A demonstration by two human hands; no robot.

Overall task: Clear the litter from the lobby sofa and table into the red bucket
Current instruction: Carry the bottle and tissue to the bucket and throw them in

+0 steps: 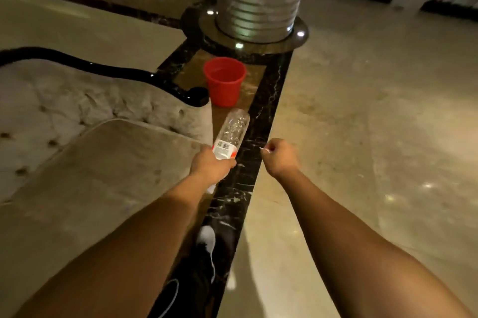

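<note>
The left hand [210, 165] has its fingers [231, 163] wrapped tight around the labelled end of a clear plastic bottle [232, 129], whose ribbed body points away toward the red bucket [224, 81]. The right hand [280, 156] is curled into a fist, pinching a small white scrap [264, 149] too tiny to identify. The bottle's cap end is hidden behind the left hand. The bucket stands open on a dark veined marble strip of the glossy floor [362, 116], just beyond the sofa [90, 162], a pale, button-tufted piece with a curved black frame. A ribbed column [261, 2] rises behind. A dark shoe [207, 242] shows below, partly blurred.
</note>
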